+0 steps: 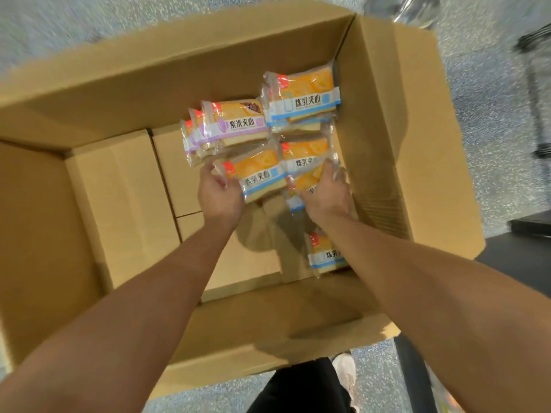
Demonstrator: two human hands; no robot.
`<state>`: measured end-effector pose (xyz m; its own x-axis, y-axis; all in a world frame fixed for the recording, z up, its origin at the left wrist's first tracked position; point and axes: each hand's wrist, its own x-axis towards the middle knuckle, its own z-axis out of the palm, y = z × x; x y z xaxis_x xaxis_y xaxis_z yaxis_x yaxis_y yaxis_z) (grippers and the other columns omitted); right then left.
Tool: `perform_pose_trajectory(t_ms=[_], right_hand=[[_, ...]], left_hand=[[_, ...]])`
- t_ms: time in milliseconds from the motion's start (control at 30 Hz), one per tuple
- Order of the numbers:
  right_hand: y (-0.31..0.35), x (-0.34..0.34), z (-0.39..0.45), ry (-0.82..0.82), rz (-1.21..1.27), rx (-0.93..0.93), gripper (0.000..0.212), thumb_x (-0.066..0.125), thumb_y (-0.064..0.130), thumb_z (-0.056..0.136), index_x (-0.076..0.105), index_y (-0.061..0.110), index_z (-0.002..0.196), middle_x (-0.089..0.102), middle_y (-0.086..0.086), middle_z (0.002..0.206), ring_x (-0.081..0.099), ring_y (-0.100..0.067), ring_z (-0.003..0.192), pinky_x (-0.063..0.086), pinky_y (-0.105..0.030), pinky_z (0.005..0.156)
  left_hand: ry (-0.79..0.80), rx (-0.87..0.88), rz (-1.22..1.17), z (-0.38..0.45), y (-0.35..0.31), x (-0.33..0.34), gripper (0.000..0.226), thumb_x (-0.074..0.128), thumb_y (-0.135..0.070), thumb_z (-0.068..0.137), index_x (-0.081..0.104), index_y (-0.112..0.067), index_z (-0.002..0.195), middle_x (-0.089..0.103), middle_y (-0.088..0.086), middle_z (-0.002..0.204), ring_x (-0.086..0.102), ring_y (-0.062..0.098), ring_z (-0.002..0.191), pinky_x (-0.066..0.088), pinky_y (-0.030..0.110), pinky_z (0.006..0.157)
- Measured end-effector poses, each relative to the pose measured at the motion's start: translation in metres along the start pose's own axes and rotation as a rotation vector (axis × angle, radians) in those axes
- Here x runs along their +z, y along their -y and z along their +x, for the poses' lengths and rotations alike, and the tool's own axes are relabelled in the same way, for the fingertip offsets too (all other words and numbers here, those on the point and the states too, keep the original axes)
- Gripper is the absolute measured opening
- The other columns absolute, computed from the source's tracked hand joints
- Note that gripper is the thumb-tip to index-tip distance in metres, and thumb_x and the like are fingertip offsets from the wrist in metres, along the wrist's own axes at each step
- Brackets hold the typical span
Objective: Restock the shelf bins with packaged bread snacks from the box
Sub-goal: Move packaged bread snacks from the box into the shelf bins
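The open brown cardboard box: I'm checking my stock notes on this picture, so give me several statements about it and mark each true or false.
1. The open brown cardboard box stands on a speckled grey floor. True.
2. Both hands reach inside the box. True: the left hand and the right hand each grip clear-wrapped bread snack packets.
3. Every packet has a blue label band. False: the purple-banded packets lie at the far left of the group.
4. The box is packed full. False: bare cardboard bottom shows on the left.
5. One blue-banded packet lies apart, nearer the person. True.
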<state>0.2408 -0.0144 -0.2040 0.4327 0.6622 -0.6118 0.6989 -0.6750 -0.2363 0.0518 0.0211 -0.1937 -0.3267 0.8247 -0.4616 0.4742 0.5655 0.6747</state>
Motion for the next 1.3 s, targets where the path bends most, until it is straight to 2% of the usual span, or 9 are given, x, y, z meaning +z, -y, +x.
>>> perform_pose_trajectory(t_ms=[100,167,300,433,633,767,900,1100,1300], right_hand=[[-0.005,0.008,-0.004,-0.081,-0.059,0.062,0.080,0.077,0.029,0.083,0.028,0.021,0.147,0.052,-0.016,0.135,0.047,-0.037,0.123,0.040,-0.047,0.100],[-0.010,0.016,-0.010,-0.089,-0.006,0.054,0.076,0.078,0.018,0.080,0.033,0.020,0.141,0.055,-0.013,0.129,0.051,-0.032,0.118,0.044,-0.043,0.097],[-0.007,0.019,-0.018,-0.026,0.188,0.108,0.078,0.083,0.016,0.080,0.033,0.023,0.139,0.054,-0.011,0.119,0.057,-0.023,0.105,0.051,-0.035,0.085],[-0.002,0.014,-0.031,0.001,0.316,0.091,0.055,0.075,0.009,0.087,0.041,0.025,0.127,0.068,-0.005,0.112,0.067,-0.025,0.103,0.053,-0.024,0.066],[-0.005,-0.037,-0.075,-0.081,0.324,0.004,0.047,0.070,0.010,0.087,0.045,0.026,0.124,0.067,-0.004,0.113,0.064,-0.026,0.105,0.054,-0.038,0.084],[-0.018,-0.090,-0.114,-0.191,0.405,0.053,0.041,0.072,0.015,0.087,0.050,0.021,0.121,0.070,-0.006,0.110,0.065,-0.028,0.103,0.046,-0.032,0.079],[-0.048,-0.146,-0.158,-0.328,0.483,0.019,0.042,0.074,0.017,0.085,0.052,0.020,0.121,0.070,-0.005,0.107,0.065,-0.028,0.099,0.042,-0.031,0.070],[-0.147,-0.208,-0.232,-0.529,0.673,0.088,0.043,0.076,0.023,0.082,0.051,0.021,0.117,0.068,-0.006,0.100,0.062,-0.028,0.094,0.048,-0.036,0.074],[-0.291,-0.230,-0.310,-0.664,0.982,0.234,0.039,0.077,0.022,0.081,0.050,0.032,0.107,0.063,0.008,0.087,0.066,-0.021,0.082,0.057,-0.042,0.074]], left_hand=[[0.005,-0.140,-0.066,-0.003,0.025,-0.013,0.054,0.063,-0.014,0.090,0.041,-0.016,0.139,0.062,-0.005,0.091,0.062,0.018,0.084,0.053,0.035,0.084],[0.016,-0.189,-0.079,-0.007,0.032,-0.019,0.062,0.072,-0.022,0.087,0.039,-0.019,0.139,0.067,0.001,0.104,0.064,0.018,0.087,0.052,0.028,0.079],[0.034,-0.213,-0.049,-0.009,0.032,-0.023,0.071,0.078,-0.023,0.085,0.037,-0.021,0.143,0.065,0.000,0.109,0.063,0.015,0.089,0.047,0.020,0.073],[0.034,-0.171,-0.019,-0.015,0.024,-0.027,0.067,0.074,-0.018,0.087,0.038,-0.022,0.142,0.062,-0.001,0.110,0.062,0.018,0.094,0.050,0.025,0.080],[0.065,-0.027,0.041,-0.051,-0.016,-0.044,0.057,0.076,-0.016,0.084,0.046,-0.027,0.131,0.056,-0.007,0.093,0.061,0.019,0.090,0.052,0.031,0.083],[0.092,0.126,0.074,-0.093,-0.069,-0.053,0.042,0.078,-0.015,0.081,0.056,-0.023,0.116,0.059,-0.011,0.086,0.058,0.013,0.080,0.049,0.026,0.077],[0.176,0.360,0.157,-0.150,-0.125,-0.051,0.027,0.076,-0.012,0.079,0.059,-0.024,0.096,0.060,-0.011,0.087,0.059,0.015,0.084,0.042,0.023,0.072],[0.283,0.705,0.293,-0.261,-0.180,-0.022,0.022,0.070,-0.016,0.075,0.063,-0.022,0.095,0.067,-0.007,0.088,0.063,0.024,0.084,0.052,0.038,0.074],[0.448,0.851,0.331,-0.394,-0.206,0.035,0.026,0.075,-0.025,0.074,0.061,-0.033,0.095,0.068,-0.009,0.081,0.065,0.020,0.078,0.054,0.035,0.073]])
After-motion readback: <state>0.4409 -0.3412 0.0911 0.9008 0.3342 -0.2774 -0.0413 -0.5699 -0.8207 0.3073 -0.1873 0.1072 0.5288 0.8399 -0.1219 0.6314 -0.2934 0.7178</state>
